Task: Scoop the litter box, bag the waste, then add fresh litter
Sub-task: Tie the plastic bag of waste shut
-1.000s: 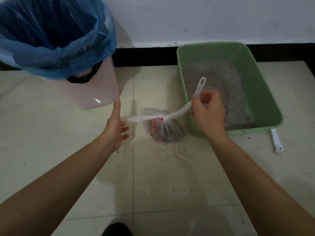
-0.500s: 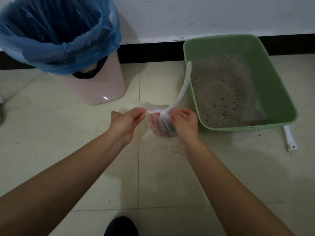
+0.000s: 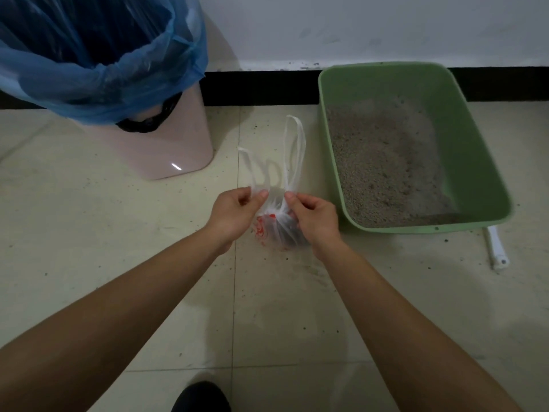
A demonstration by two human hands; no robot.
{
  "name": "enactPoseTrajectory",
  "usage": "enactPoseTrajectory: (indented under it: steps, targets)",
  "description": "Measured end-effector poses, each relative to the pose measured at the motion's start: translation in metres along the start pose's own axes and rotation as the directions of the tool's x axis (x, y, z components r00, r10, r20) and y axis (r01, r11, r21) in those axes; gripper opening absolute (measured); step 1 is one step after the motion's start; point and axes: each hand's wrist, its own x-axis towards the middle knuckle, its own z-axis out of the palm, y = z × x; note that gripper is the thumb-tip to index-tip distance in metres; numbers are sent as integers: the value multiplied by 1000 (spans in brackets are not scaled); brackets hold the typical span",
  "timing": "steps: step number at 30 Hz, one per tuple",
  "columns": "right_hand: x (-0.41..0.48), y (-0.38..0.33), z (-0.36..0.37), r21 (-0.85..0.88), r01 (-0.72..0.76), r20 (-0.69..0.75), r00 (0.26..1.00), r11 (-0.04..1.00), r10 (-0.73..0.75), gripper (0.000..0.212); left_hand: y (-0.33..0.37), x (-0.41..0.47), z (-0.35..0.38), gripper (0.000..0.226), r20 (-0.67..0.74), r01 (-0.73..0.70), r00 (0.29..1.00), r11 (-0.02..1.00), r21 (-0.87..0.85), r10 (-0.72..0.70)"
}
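- The left hand (image 3: 234,212) pinches the base of the bag's left handle (image 3: 252,171) between thumb and curled fingers; it has nothing else in it.
- The bag (image 3: 274,233), thin white plastic with red print and a dark load of waste inside, sits on the floor between the two hands, just beside the near left corner of the litter box.
- The right hand (image 3: 315,218) pinches the base of the right handle (image 3: 297,144), which stands in the taller loop.
- This looks like tying the bag shut. Cross the handles low, close to the load, and draw both ends evenly. The film looks thin, so a sharp tug could tear it. Leaving the bag's weight on the floor should spare the knot.
- The bin (image 3: 178,144), pink with a blue liner (image 3: 104,69), stands open at far left, near the bag.
- The floor (image 3: 118,263) is pale tile, dotted with stray grains.
- The litter box (image 3: 475,144), green, sits against the black skirting (image 3: 261,87) under a white wall (image 3: 356,25); its litter (image 3: 386,162) lies thin.
- A white handle (image 3: 496,248) pokes from under its near right corner.
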Motion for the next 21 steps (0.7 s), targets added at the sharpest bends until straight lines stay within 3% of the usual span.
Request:
enactPoseTrajectory:
  steps: [4, 10, 12, 15, 18, 21]
  targets:
    - [2, -1, 3, -23, 36, 22, 999, 999, -35, 37, 6, -5, -1, 20, 49, -186, 982, 978, 97, 182]
    - [5, 4, 3, -44, 7, 24, 1000, 999, -6, 33, -3, 3, 0, 22, 189, -260, 953, 959, 117, 235]
    - [5, 6, 2, -52, 5, 18, 1000, 999, -4, 29, -16, 7, 0, 16, 160, -255, 963, 924, 285, 216]
    - [3, 7, 2, -98, 34, 35, 999, 995, -31, 24, -25, 6, 1, 36, 96, -266, 963, 839, 474, 251]
    - [1, 11, 1, -169, 72, 48, 997, 983, -64, 18, -15, 6, 5, 34, -119, -232, 955, 932, 279, 273]
    - [0, 13, 2, -283, 169, 49, 986, 944, -162, 18, 3, 8, 6, 33, -124, -55, 992, 975, -216, 28]
